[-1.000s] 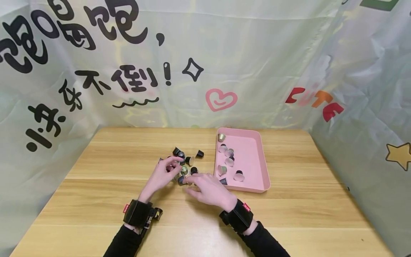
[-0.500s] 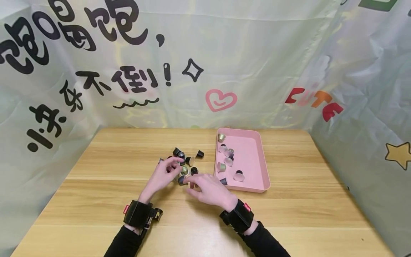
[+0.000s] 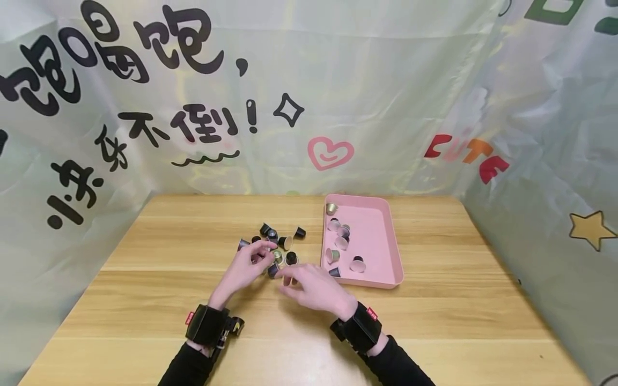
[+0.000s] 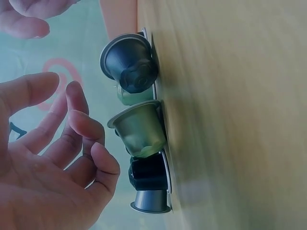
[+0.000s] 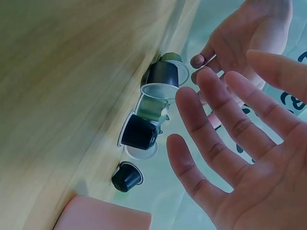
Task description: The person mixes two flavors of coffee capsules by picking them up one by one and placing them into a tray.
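Several coffee capsules lie in a loose pile at the middle of the table, among them a green capsule [image 3: 277,255], a black capsule [image 3: 291,258] and a dark blue capsule [image 3: 273,269]. My left hand [image 3: 246,265] hovers at the pile's left side, its fingers loosely bent with nothing between them; the left wrist view shows a green capsule [image 4: 139,129] just beyond the fingertips. On the near right of the pile is my right hand [image 3: 318,287]. Its fingers [image 5: 218,148] are spread and relaxed in the right wrist view, and the palm holds nothing. Both hands cover part of the pile.
A shallow pink tray [image 3: 374,236] stands right of the pile. Along its left side lie several capsules, including a gold capsule [image 3: 331,208] and a green-sided capsule [image 3: 332,255]. One black capsule [image 3: 300,233] sits apart between pile and tray. Printed curtains [image 3: 396,107] border the table.
Both hands stay almost where they were over the pile. The head view has tilted slightly, so the scene sits a little lower. The green-sided capsule in the tray has rocked slightly.
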A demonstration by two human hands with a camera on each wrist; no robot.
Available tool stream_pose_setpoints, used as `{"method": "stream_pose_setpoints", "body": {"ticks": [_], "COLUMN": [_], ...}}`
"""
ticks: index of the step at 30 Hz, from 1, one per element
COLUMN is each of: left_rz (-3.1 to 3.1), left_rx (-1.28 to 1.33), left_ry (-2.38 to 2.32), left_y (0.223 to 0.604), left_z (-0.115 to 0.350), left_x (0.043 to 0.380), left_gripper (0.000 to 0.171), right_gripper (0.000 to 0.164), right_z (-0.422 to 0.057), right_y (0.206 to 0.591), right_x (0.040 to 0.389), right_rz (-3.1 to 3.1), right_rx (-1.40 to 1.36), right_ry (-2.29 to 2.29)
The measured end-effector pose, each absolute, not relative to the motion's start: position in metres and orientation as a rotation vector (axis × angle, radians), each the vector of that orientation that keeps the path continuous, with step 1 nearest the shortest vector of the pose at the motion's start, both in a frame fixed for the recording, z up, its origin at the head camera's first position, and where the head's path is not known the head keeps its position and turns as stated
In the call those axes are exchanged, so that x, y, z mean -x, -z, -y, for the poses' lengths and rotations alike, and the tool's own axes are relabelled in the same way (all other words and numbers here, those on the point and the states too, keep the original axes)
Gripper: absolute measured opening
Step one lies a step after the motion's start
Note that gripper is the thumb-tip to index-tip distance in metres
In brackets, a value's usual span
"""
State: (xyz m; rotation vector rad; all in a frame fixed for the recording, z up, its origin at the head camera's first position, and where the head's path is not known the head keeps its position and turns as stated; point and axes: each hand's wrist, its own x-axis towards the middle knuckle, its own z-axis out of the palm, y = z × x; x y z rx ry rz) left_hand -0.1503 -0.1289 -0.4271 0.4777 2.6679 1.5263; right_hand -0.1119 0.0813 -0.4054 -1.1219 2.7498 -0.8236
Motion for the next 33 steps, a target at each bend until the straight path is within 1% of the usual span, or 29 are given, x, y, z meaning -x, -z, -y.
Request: {"method": "stream_pose_setpoints", "body": {"ticks": [5,10,18,25,27,33], "left_rz": [-2.669,-2.714,-2.758,-2.756,-2.752,-2.759], "left_rx": [-0.475,-0.454,-0.435,-0.434,-0.433,-0.409], "left_ry": [-1.551,-1.54,-1.481,-1.448,-1.443,-1.433], "left_y": [0.429,0.43,0.426,0.424,0.425,0.426], "left_z": [0.132,0.135,0.139,0.141,0.141,0.143], "left_x": [0.15,0.152,0.15,0.15,0.151,0.151], "left_gripper": [0.032,0.032,0.033,0.034,0.034,0.036], "right_gripper": [0.028,0.027,0.034,0.051,0.053,0.049], "right_z": [-0.081,-0.084,-0.082,-0.078,-0.076,-0.071], "right_y": [0.406,0.41,0.421,0.426,0.426,0.425], "right_x": [0.109,0.109,0.107,0.108,0.109,0.115], "right_rz": [-2.763,-2.777,-2.848,-2.884,-2.903,-2.924], "right_rx": [1.076,1.087,1.077,1.015,1.008,1.065], "right_ry": [0.804,0.809,0.649,0.504,0.483,0.466]}}
